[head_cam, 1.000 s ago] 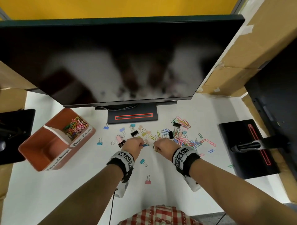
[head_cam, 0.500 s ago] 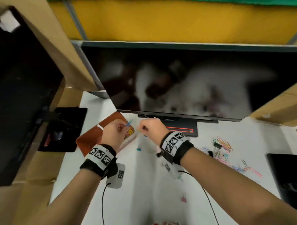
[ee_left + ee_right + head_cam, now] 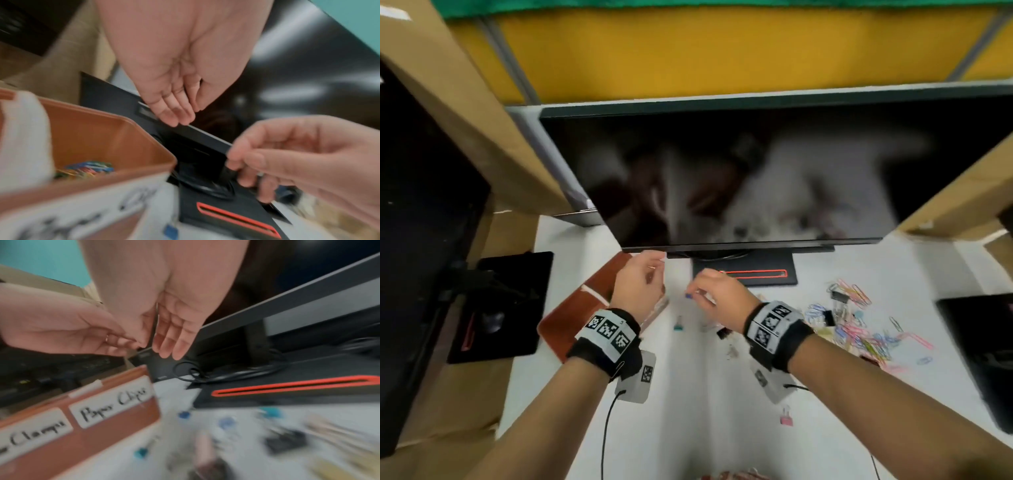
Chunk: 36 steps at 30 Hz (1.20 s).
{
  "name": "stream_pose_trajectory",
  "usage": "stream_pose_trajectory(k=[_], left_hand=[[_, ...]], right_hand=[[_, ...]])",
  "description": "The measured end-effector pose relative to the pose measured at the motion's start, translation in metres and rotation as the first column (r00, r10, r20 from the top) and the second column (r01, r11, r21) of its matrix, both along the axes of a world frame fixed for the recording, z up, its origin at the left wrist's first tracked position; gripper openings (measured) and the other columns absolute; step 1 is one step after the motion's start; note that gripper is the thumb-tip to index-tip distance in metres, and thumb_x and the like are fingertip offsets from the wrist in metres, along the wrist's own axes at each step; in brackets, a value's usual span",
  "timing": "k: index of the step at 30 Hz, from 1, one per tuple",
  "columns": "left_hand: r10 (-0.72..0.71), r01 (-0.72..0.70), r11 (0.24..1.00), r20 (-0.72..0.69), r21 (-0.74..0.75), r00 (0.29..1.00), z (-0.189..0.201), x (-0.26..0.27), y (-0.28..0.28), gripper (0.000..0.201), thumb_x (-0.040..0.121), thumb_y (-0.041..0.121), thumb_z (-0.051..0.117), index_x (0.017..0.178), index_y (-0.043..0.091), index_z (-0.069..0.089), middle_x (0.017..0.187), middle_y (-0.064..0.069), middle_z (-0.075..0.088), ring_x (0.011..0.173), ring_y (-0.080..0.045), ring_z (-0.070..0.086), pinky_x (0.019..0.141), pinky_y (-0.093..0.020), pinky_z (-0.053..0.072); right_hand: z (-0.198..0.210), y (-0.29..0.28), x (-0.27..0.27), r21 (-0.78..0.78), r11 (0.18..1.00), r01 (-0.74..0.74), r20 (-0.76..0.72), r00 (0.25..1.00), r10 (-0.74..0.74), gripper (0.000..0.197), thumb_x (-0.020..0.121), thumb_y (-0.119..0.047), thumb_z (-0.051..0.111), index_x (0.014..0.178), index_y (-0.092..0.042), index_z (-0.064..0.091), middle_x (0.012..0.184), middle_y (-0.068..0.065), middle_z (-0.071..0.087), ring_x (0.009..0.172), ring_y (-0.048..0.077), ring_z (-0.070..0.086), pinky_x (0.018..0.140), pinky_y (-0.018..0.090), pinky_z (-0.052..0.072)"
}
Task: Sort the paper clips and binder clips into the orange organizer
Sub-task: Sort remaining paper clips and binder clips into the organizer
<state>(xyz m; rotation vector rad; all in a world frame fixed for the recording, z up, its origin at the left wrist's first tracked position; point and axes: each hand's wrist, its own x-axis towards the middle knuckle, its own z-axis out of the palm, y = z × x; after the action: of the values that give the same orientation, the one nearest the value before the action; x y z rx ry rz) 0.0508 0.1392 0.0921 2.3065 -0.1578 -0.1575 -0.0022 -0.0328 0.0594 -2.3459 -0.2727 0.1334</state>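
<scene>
- A wide black monitor point(image 3: 756, 171) is standing just behind the orange plastic organizer point(image 3: 571, 318), overhanging both hands.
- Coloured paper clips point(image 3: 86, 169) are lying in 1 compartment.
- Left hand point(image 3: 638, 287) is hanging relaxed, empty.
- Right hand point(image 3: 719, 296) is curling; grip unclear.
- Loose clips point(image 3: 859, 329) are lying right.

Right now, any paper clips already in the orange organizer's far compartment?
Yes, the left wrist view shows a small heap of coloured paper clips lying at the bottom of the orange plastic organizer, beyond its white divider.
</scene>
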Motion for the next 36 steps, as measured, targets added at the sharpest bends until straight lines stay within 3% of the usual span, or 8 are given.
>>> stream_pose_trajectory(k=[3, 7, 12, 15, 22, 27, 33, 36], left_hand=[[-0.176, 0.174, 0.984, -0.046, -0.039, 0.983, -0.017, -0.017, -0.049, 0.019, 0.088, 0.013, 0.056, 0.105, 0.018, 0.062, 0.083, 0.003, 0.061, 0.068, -0.005, 0.055, 0.075, -0.024, 0.050], [-0.386, 0.382, 0.923, -0.102, -0.057, 0.917, -0.044, -0.043, -0.119, 0.020, 0.083, 0.008, 0.061, 0.101, 0.016, 0.064, 0.086, 0.003, 0.058, 0.065, -0.001, 0.050, 0.067, -0.013, 0.042], [-0.605, 0.637, 0.755, -0.209, 0.156, 0.768, -0.075, -0.060, -0.187, 0.034, 0.085, 0.010, 0.056, 0.117, 0.023, 0.058, 0.121, -0.001, 0.050, 0.106, -0.018, 0.054, 0.100, -0.029, 0.043], [-0.652, 0.713, 0.659, -0.291, 0.239, 0.700, -0.089, -0.061, -0.214, 0.034, 0.090, 0.015, 0.049, 0.121, 0.026, 0.056, 0.126, -0.003, 0.049, 0.116, -0.022, 0.051, 0.104, -0.035, 0.041], [-0.551, 0.651, 0.703, -0.360, 0.286, 0.753, -0.107, -0.060, -0.251, 0.034, 0.085, 0.021, 0.061, 0.119, 0.020, 0.056, 0.117, -0.003, 0.050, 0.108, -0.022, 0.053, 0.097, -0.035, 0.046], [-0.587, 0.689, 0.677, -0.374, 0.260, 0.718, -0.113, -0.066, -0.246, 0.030, 0.081, 0.011, 0.064, 0.109, 0.020, 0.059, 0.110, -0.004, 0.051, 0.104, -0.022, 0.054, 0.093, -0.032, 0.046], [-0.500, 0.566, 0.810, -0.322, 0.152, 0.804, -0.113, -0.070, -0.223, 0.034, 0.080, 0.014, 0.070, 0.112, 0.018, 0.059, 0.102, 0.005, 0.046, 0.090, -0.012, 0.051, 0.080, -0.019, 0.044], [-0.528, 0.587, 0.794, -0.298, 0.161, 0.795, -0.113, -0.067, -0.214, 0.034, 0.083, 0.007, 0.064, 0.115, 0.019, 0.060, 0.104, 0.006, 0.046, 0.091, -0.009, 0.050, 0.079, -0.013, 0.041]], right_hand=[[-0.022, -0.072, -0.048, -0.093, 0.983, 0.160, -0.091, 0.982, -0.169, 0.015, 0.085, -0.010, 0.056, 0.093, -0.015, 0.068, 0.093, 0.007, 0.062, 0.085, 0.024, 0.060, 0.082, 0.029, 0.047], [-0.038, -0.157, -0.105, -0.224, 0.903, 0.367, -0.145, 0.904, -0.403, 0.020, 0.081, -0.008, 0.057, 0.097, -0.014, 0.068, 0.098, 0.010, 0.064, 0.094, 0.030, 0.061, 0.087, 0.035, 0.050], [-0.045, -0.229, -0.139, -0.362, 0.786, 0.502, -0.189, 0.786, -0.589, 0.041, 0.079, -0.008, 0.061, 0.119, -0.016, 0.058, 0.120, 0.011, 0.053, 0.106, 0.032, 0.054, 0.091, 0.039, 0.048], [-0.054, -0.254, -0.142, -0.394, 0.785, 0.477, -0.285, 0.749, -0.598, 0.045, 0.082, -0.013, 0.058, 0.125, -0.021, 0.051, 0.125, 0.009, 0.048, 0.111, 0.030, 0.052, 0.097, 0.039, 0.046], [-0.063, -0.258, -0.129, -0.314, 0.846, 0.431, -0.398, 0.749, -0.529, 0.051, 0.079, -0.028, 0.069, 0.126, -0.020, 0.050, 0.124, 0.008, 0.046, 0.112, 0.029, 0.050, 0.100, 0.038, 0.043], [-0.068, -0.242, -0.131, -0.240, 0.918, 0.315, -0.429, 0.814, -0.392, 0.049, 0.080, -0.033, 0.068, 0.123, -0.020, 0.049, 0.121, 0.005, 0.045, 0.104, 0.028, 0.054, 0.088, 0.036, 0.049], [-0.066, -0.235, -0.131, -0.321, 0.881, 0.348, -0.407, 0.790, -0.460, 0.053, 0.074, -0.052, 0.069, 0.106, -0.018, 0.045, 0.113, 0.003, 0.048, 0.099, 0.023, 0.051, 0.081, 0.037, 0.049], [-0.066, -0.231, -0.125, -0.367, 0.877, 0.310, -0.443, 0.771, -0.458, 0.055, 0.072, -0.048, 0.072, 0.108, -0.014, 0.048, 0.113, 0.004, 0.046, 0.102, 0.024, 0.050, 0.082, 0.038, 0.049]])
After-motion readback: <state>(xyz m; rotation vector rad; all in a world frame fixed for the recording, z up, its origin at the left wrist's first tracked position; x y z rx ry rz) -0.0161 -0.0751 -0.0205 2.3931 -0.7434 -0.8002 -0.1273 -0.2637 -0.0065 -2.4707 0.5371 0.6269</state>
